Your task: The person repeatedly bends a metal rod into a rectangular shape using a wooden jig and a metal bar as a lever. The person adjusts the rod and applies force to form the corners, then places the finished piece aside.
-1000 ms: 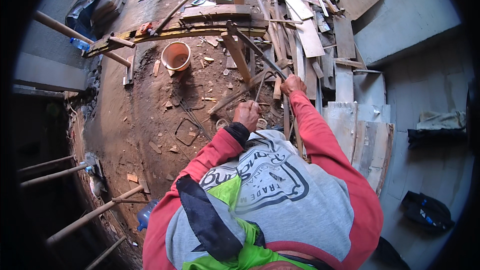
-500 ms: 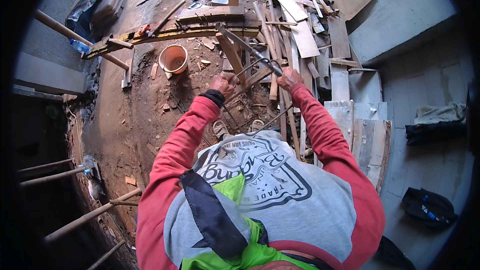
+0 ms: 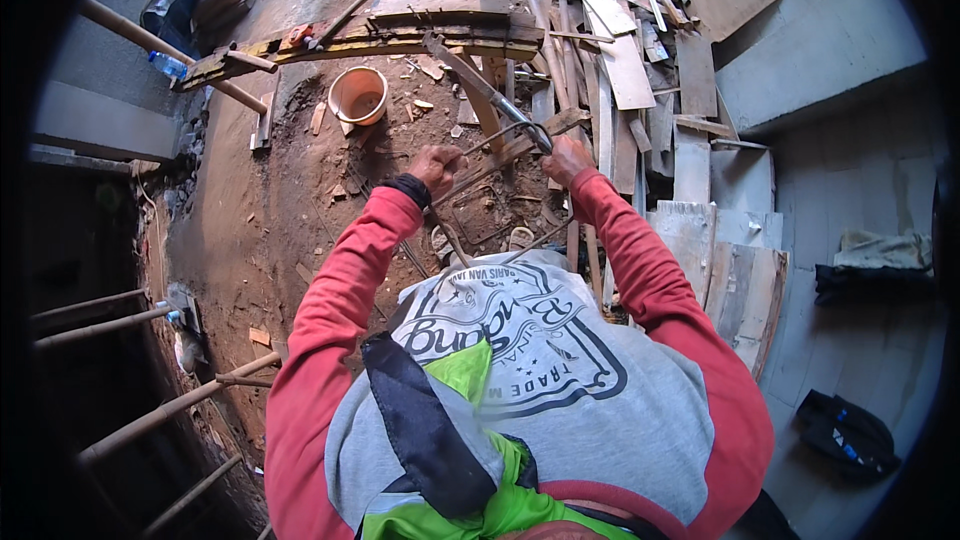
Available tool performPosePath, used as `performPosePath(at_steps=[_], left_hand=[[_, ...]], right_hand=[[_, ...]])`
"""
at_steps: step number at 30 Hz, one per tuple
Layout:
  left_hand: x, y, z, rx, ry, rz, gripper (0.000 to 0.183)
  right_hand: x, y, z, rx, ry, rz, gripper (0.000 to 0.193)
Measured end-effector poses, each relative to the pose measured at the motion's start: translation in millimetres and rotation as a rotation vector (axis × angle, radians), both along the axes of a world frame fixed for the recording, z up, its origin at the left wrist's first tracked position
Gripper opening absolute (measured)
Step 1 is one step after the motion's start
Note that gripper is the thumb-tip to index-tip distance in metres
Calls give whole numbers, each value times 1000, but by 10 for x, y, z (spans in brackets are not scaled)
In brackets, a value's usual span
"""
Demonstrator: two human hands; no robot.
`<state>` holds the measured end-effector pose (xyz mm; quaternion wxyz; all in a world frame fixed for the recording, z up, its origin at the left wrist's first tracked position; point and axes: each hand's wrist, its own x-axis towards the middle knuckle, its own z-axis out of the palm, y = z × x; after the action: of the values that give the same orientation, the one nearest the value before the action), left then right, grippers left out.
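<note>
My right hand (image 3: 568, 160) is closed around the near end of a long grey metal bar tool (image 3: 500, 103). Its flat, notched head reaches up to the near edge of a raised wooden beam (image 3: 400, 43) studded with pins. To the left, my left hand (image 3: 437, 171) grips a thin metal rod (image 3: 488, 138) in a fist. That rod runs up toward the tool's shaft, where a dark loop curves close to my right hand. More bent rod passes below my hands toward my shirt; how these pieces join is unclear.
An orange bucket (image 3: 358, 96) stands on the dirt beyond my left hand. Loose planks (image 3: 615, 55) lie piled at the right. Bamboo poles (image 3: 165, 418) jut out over a dark drop at the left. A crossing board (image 3: 512, 152) sits just past my hands.
Both hands have shifted left and a little closer to my body relative to the beam. The tool's head has slid left along the beam. My view has tilted slightly.
</note>
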<state>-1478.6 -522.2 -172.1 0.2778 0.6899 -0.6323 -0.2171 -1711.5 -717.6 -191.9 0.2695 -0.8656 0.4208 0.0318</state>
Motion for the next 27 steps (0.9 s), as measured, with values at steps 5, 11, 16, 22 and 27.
performPosePath(at_steps=[5, 11, 16, 22, 27], left_hand=[[214, 6, 22, 14, 177, 42, 21], [509, 83, 319, 348, 1511, 364, 75], [699, 439, -117, -128, 1877, 306, 93], [162, 538, -570, -152, 1800, 586, 51], [209, 193, -234, -310, 1887, 605, 35]], right_hand=[[157, -51, 79, 10, -118, 65, 31], [304, -101, 412, 293, -208, -18, 28], [382, -144, -29, 804, -562, -386, 18], [621, 100, 19, 918, -992, -713, 21], [680, 268, 36, 767, -1129, -759, 27]])
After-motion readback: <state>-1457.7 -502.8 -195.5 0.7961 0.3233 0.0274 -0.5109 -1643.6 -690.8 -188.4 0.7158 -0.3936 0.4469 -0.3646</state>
